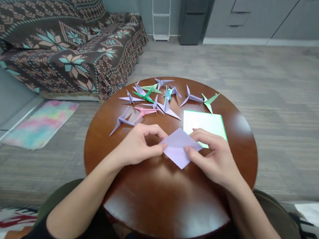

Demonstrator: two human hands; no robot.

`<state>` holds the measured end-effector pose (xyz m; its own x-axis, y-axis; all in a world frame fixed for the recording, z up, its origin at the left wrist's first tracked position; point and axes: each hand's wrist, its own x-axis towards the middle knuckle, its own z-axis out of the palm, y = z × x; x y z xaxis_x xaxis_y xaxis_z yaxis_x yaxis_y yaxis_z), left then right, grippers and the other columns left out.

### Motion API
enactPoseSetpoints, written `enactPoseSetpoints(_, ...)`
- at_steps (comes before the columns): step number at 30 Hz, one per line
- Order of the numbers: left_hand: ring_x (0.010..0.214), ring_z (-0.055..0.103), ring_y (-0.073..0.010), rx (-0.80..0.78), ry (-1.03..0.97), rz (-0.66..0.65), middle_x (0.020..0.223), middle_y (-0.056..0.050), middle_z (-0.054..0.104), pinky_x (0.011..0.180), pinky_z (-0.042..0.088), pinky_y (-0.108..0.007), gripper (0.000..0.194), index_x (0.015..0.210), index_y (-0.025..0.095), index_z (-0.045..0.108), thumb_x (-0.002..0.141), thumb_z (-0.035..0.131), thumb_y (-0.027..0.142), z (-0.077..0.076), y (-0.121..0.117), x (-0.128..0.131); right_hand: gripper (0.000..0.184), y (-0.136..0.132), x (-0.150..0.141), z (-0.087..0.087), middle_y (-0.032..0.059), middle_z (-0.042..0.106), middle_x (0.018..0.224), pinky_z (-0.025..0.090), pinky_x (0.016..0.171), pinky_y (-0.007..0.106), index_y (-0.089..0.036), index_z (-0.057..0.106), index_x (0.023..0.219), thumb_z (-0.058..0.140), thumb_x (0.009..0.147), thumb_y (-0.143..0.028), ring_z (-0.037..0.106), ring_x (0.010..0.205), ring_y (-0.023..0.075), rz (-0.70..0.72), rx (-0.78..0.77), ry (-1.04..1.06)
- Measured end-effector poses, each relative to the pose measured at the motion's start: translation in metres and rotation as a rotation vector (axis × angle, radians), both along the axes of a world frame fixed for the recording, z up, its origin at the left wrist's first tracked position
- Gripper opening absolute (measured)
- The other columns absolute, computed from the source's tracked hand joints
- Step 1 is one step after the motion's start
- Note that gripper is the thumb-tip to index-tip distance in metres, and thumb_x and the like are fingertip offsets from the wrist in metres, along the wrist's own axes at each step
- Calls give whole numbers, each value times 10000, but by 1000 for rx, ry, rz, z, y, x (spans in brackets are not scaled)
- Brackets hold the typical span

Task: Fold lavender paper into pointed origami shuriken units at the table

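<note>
A lilac square of origami paper (178, 148), creased across its middle, is held between both hands above the table. My left hand (144, 143) pinches its left corner between thumb and fingers. My right hand (212, 155) grips the right side, with the thumb on top and the fingers behind. Just past the right hand lies a stack of pale paper sheets (202, 122) with a green edge. Beyond the left hand are several folded paper cranes: a pink one (145, 111), a dark green one (146, 95), and lilac ones such as this crane (122, 120).
The round brown wooden table (164, 208) stands in front of me. A patterned cover drapes a sofa (77, 47) at the far left, with a pastel mat (43, 122) on the floor. Grey cabinets (252, 17) line the back wall, near a thin white rack (163, 16).
</note>
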<state>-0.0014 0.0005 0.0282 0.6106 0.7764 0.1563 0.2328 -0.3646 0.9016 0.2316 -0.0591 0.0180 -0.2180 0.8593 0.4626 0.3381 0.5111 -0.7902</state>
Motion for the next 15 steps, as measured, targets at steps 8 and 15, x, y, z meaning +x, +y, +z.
enactPoseSetpoints(8, 816, 700, -190, 107, 16, -2, 867, -53, 767, 809, 532, -310, 49, 801, 149, 736, 826, 727, 191, 0, 4, -4, 156, 1, 1, -2, -3, 620, 737, 403, 709, 326, -192, 626, 761, 643, 887, -102, 530, 707, 161, -8, -6, 5)
enactPoseSetpoints(15, 806, 663, -182, 149, 43, -95, 875, -53, 736, 761, 508, -307, 76, 858, 144, 760, 853, 687, 167, -2, -6, 3, 146, -4, -11, -3, -5, 591, 704, 392, 667, 316, -186, 644, 734, 643, 853, -101, 519, 682, 159, 66, -88, 3)
